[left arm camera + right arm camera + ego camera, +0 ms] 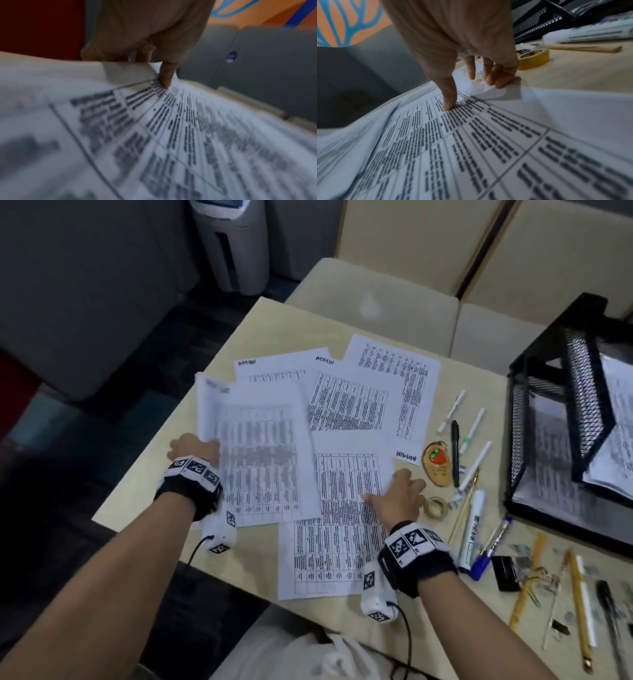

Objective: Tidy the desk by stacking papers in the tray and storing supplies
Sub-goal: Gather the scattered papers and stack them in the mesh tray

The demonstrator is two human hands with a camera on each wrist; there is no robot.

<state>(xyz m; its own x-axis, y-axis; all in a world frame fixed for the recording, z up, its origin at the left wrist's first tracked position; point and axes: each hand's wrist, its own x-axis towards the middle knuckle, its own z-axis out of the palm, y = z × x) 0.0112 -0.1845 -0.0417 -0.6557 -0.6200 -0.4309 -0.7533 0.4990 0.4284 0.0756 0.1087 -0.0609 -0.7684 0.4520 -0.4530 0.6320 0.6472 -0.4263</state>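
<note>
Several printed sheets lie spread over the desk [274, 320]. My left hand [205, 445] grips the left edge of one sheet [257, 446], which is raised off the others. In the left wrist view the thumb [165, 78] lies on top of this sheet [163, 135] and the fingers are hidden under it. My right hand [394, 491] holds the right edge of the nearest sheet [335, 535]. Its thumb [448, 101] presses the print while curled fingers [498, 79] pinch the lifted edge of that sheet [488, 148]. A black mesh tray [582, 405] with papers inside stands at the right.
Right of my right hand lie a tape roll [436, 506], an orange tag [436, 467], white markers [474, 529], a black pen [455, 453], pencils [579, 604] and small clips. The desk's left edge is beside my left hand. Cream seats stand behind the desk.
</note>
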